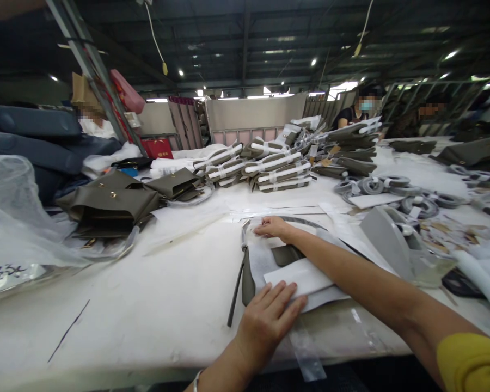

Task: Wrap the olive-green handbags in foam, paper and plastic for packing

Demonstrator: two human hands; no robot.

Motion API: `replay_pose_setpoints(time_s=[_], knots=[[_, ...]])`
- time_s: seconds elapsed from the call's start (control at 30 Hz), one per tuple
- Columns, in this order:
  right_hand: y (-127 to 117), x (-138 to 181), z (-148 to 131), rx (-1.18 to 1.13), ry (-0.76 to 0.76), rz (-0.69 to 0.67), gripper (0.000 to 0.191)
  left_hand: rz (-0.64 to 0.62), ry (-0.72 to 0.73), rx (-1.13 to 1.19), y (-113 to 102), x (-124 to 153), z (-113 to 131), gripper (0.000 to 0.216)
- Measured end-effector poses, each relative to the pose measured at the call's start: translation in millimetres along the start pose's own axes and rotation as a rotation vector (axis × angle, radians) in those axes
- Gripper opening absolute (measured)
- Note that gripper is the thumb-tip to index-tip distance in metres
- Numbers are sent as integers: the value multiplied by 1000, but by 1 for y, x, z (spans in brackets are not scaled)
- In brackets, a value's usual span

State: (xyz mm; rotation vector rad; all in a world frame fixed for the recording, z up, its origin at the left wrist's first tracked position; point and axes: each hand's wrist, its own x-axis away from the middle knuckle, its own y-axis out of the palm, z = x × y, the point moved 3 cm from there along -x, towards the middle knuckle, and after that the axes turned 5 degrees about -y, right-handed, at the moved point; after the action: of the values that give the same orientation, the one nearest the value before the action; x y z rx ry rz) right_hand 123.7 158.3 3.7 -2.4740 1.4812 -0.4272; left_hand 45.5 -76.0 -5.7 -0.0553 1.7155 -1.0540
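Observation:
In the head view an olive-grey handbag (249, 280) lies on the table in front of me, partly covered by white wrapping sheet (260, 260). A folded white sheet (300, 276) rests on top of it. My left hand (267, 321) lies with fingers stretched out on the near edge of this wrapping. Across the bag reaches my right hand (273, 227), its fingers pinched together near the bag's far left corner. What they pinch is too small to tell. A dark strap (236, 288) hangs off the bag's left side, and a grey strap (306, 221) curves behind my right hand.
Wrapped bags (275, 169) are stacked at the back. Unwrapped olive bags (112, 198) stand at left beside clear plastic (12, 218). Coiled straps (418, 206) and a grey panel (386, 234) lie at right. A masked co-worker (357, 109) is behind the stack.

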Motion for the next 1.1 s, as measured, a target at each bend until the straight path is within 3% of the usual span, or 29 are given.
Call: replay_pose_setpoints(time_s=[0.23,0.5,0.7,0.77,0.9,1.0,1.1], knots=[[-3,30,-23,-244,-113,-35,41,42,-42,21,4,3,5,38],[0,45,-32,-329,-237,-50,58,-6,96,-18,14,10,-10,41],[0,66,-39,-326,-312,-108,51,-19,-67,4,2,2,4,38],[-2,78,-42,-275,-368,-132,41,-31,-96,13,-1,0,7,37],[-6,108,-46,111,-666,-112,18,-85,-132,32,-2,-1,8,37],[-2,132,-39,356,-777,-108,26,-90,-158,50,-2,0,8,36],[1,149,-30,469,-744,-73,34,-87,-173,57,-2,1,9,37]])
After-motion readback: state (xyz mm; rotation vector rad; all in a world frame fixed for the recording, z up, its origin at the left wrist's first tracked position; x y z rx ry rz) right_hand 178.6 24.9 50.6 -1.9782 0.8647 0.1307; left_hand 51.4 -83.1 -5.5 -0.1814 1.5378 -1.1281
